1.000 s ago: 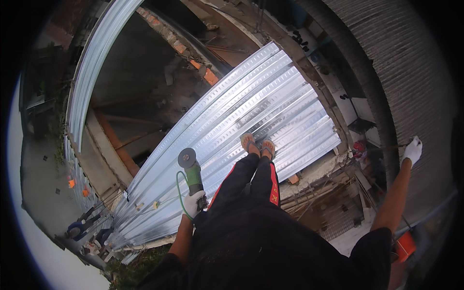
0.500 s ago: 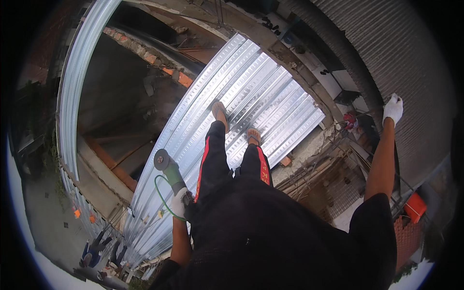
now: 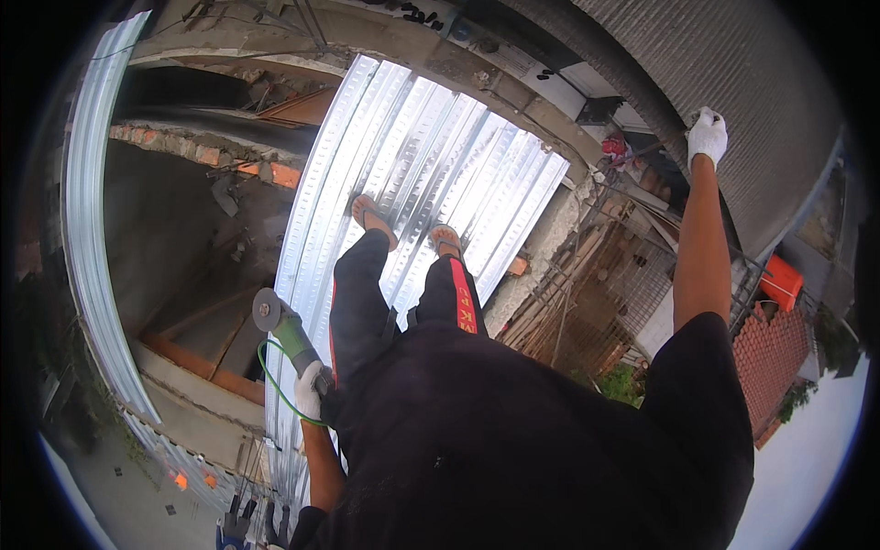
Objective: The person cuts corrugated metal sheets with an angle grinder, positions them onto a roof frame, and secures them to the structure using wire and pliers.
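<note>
My left hand (image 3: 310, 392), in a white glove, grips a green angle grinder (image 3: 293, 343) beside my left thigh. Its disc (image 3: 267, 310) points away from me, and a green cord (image 3: 275, 378) loops from the tool past my wrist. Far out to the right, my gloved right hand (image 3: 708, 136) is raised with its fingers curled in; whether anything lies within them is hidden. Under my sandalled feet (image 3: 446, 241) spreads ribbed, shiny metal decking (image 3: 316, 197).
Left of the decking a deep opening (image 3: 174, 238) drops away, crossed by a broken brick wall (image 3: 197, 151). Another metal strip (image 3: 92, 211) borders its far left. A corrugated roof (image 3: 697, 64), scrap wood (image 3: 559, 307) and an orange container (image 3: 779, 281) lie right. People (image 3: 235, 527) are at lower left.
My view has turned, and the decking and my feet sit further left in it. The grinder stays in my left hand; my right arm remains stretched out and raised.
</note>
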Demonstrator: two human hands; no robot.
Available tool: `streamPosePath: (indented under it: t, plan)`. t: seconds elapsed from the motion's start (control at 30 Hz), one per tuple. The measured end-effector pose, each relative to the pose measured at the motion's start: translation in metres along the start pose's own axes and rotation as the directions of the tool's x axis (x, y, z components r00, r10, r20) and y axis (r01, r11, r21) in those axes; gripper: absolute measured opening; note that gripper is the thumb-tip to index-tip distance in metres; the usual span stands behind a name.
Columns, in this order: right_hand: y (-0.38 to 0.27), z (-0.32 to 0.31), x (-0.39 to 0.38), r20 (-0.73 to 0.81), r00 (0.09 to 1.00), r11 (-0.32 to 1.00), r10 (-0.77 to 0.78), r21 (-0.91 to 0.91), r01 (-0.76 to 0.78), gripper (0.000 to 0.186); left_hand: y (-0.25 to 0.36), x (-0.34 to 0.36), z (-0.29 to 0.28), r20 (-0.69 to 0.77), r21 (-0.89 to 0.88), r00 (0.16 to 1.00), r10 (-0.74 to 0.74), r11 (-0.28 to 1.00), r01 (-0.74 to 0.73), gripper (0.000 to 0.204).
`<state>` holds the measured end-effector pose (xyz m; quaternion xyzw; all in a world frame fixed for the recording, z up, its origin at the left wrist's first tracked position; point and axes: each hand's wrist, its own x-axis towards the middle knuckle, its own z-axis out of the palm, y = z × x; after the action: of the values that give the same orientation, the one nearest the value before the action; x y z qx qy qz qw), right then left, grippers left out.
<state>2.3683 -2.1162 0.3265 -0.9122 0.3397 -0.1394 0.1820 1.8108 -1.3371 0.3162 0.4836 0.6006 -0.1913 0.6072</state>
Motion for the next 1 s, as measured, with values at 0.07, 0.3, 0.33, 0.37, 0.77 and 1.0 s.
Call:
streamPosePath:
  t: [0.07,0.3,0.33,0.37,0.77,1.0]
  plan:
    - [-0.018,0.003,-0.008,-0.006,1.000,1.000,0.015,-0.027,-0.015,0.047,0.003,0.003,-0.011,0.027,-0.018,1.000,0.000,1.000,0.000,0.025]
    - [0.002,0.002,0.010,-0.082,0.997,0.997,0.015,-0.081,-0.021,0.044,0.078,0.015,0.004,0.066,0.043,0.993,0.100,0.994,-0.103,0.026]
    - [0.003,0.004,0.013,-0.095,0.995,0.997,0.005,-0.079,-0.012,0.043,0.085,0.022,0.008,0.090,0.028,0.990,0.111,0.993,-0.114,0.025]
    - [-0.028,-0.007,-0.014,-0.079,0.995,0.999,0.053,0.006,-0.053,0.039,0.090,0.026,0.011,0.099,0.006,0.987,0.124,0.992,-0.125,0.025]
    - [-0.015,0.007,-0.013,-0.082,0.994,0.992,0.074,0.105,-0.065,0.029,0.172,0.064,0.052,0.153,0.063,0.979,0.134,0.987,-0.145,0.032]
    - [-0.018,0.017,0.015,-0.147,0.987,0.998,-0.057,-0.008,0.056,0.031,0.172,0.087,0.077,0.169,-0.105,0.967,0.189,0.979,-0.173,0.034]
